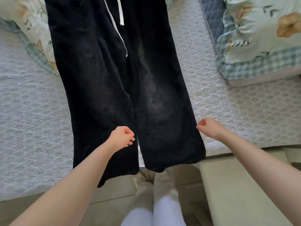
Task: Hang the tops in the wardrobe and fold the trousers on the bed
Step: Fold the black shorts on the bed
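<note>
On the left lies open bed, free room for folding. The left hand, fingers curled, pinches the inner edge of the near right trouser leg. The black trousers lie flat, long axis running near to far (waist far, hems overhanging the near bed edge). The right hand pinches that leg's outer edge; pillows crowd the far right.

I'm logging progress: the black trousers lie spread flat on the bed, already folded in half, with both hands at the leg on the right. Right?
Not folded: the head view shows the black trousers spread full length, both legs side by side.
</note>
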`<state>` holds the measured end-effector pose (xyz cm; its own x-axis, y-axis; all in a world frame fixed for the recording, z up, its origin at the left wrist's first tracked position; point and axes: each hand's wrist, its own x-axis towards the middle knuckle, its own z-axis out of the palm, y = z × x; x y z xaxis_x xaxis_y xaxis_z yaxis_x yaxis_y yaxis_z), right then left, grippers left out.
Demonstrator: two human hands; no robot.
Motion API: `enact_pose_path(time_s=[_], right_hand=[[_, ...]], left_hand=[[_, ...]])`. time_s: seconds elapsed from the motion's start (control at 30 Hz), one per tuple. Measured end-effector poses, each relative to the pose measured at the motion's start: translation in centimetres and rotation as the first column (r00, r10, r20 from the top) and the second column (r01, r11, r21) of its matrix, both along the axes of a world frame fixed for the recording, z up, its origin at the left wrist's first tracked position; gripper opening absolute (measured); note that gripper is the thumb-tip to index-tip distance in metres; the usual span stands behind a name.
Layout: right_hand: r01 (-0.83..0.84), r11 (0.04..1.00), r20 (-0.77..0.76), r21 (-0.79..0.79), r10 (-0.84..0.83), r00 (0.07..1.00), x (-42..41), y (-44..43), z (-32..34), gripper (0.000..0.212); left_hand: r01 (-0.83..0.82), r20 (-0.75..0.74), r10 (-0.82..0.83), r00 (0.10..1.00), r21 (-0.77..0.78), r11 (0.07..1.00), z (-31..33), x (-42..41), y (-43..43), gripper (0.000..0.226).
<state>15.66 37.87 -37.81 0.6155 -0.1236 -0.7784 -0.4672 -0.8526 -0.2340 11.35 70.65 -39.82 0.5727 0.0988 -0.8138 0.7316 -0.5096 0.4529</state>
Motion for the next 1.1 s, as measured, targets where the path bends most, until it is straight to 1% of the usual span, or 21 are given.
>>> enact_pose_path(time_s=[0.17, 0.27, 0.33, 0.4, 0.47, 0.6, 0.67, 0.73, 0.8, 0.9, 0.97, 1.03, 1.1], right_hand=[[-0.057, 0.997, 0.099, 0.059, 0.051, 0.994, 8.8, 3.0, 0.7, 0.040], [-0.069, 0.994, 0.125, 0.082, 0.058, 0.990, 14.2, 4.7, 0.9, 0.040], [-0.064, 0.994, 0.133, 0.093, 0.051, 0.990, 17.5, 5.4, 0.7, 0.041], [-0.056, 0.993, 0.134, 0.105, 0.042, 0.990, 20.7, 5.9, 0.2, 0.041], [-0.042, 0.993, 0.137, 0.114, 0.026, 0.990, 23.8, 6.4, -0.3, 0.044], [0.098, 0.965, 0.116, 0.245, -0.129, 0.985, 29.0, 6.8, -1.9, 0.073], [0.182, 0.924, 0.084, 0.335, -0.222, 0.972, 31.1, 7.2, -2.6, 0.078], [0.266, 0.868, 0.047, 0.419, -0.313, 0.949, 32.8, 7.7, -2.8, 0.072], [0.297, 0.828, 0.031, 0.475, -0.353, 0.935, 34.2, 8.4, -2.7, 0.064], [0.248, 0.800, 0.088, 0.546, -0.349, 0.933, 35.8, 9.5, -1.9, 0.053], [0.190, 0.784, 0.139, 0.591, -0.331, 0.933, 36.6, 10.2, -1.2, 0.047], [0.151, 0.764, 0.151, 0.627, -0.309, 0.939, 37.2, 10.9, -0.3, 0.046], [0.146, 0.741, 0.137, 0.655, -0.306, 0.942, 37.8, 11.7, 0.5, 0.048]], left_hand=[[0.026, 0.115, -0.025, 0.993, -0.004, 1.000, 0.6, 8.8, -1.0, 0.013], [0.071, 0.160, -0.074, 0.984, 0.025, 0.997, 0.5, 13.5, -1.8, 0.013], [0.097, 0.174, -0.103, 0.979, 0.041, 0.994, 0.4, 16.1, -2.4, 0.021], [0.147, 0.198, -0.158, 0.967, 0.069, 0.987, 0.3, 18.5, -3.1, 0.032], [0.164, 0.233, -0.179, 0.956, 0.080, 0.983, 0.1, 20.9, -3.6, 0.043], [0.151, 0.246, -0.161, 0.956, 0.061, 0.987, -0.5, 24.5, -4.6, 0.056], [0.152, 0.256, -0.165, 0.953, 0.069, 0.986, -0.6, 25.8, -5.1, 0.059], [0.166, 0.287, -0.185, 0.940, 0.090, 0.982, -0.8, 26.7, -5.6, 0.062], [0.175, 0.332, -0.202, 0.921, 0.111, 0.978, -0.8, 27.6, -6.3, 0.063], [0.175, 0.362, -0.202, 0.910, 0.106, 0.979, -0.4, 29.0, -7.5, 0.067], [0.188, 0.361, -0.213, 0.908, 0.103, 0.977, 0.1, 29.9, -8.6, 0.075], [0.167, 0.338, -0.196, 0.921, 0.113, 0.980, 0.7, 30.6, -9.8, 0.085], [0.104, 0.285, -0.143, 0.948, 0.146, 0.984, 1.2, 31.3, -11.1, 0.091]])
